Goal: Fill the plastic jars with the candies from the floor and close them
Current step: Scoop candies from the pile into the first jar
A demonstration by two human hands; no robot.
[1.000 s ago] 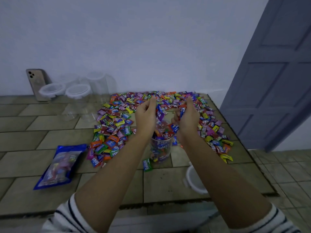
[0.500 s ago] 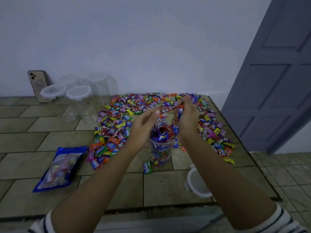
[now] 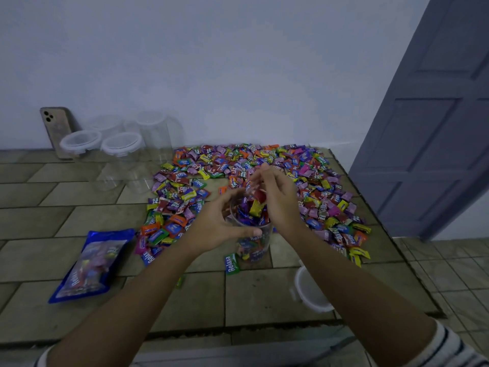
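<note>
Left hand (image 3: 219,226) grips one candy-filled jar (image 3: 254,246); right hand (image 3: 277,200) above it (hold unclear), four empty jars (image 3: 121,154)

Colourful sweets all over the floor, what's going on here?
A person is filling a clear plastic jar with wrapped candies from a pile on the tiled floor. Their left hand curls round the jar's rim; the right hand hovers over its heaped top, though whether it holds candies is unclear. A white round lid lies on the floor nearby, and empty lidded clear jars stand by the wall.
</note>
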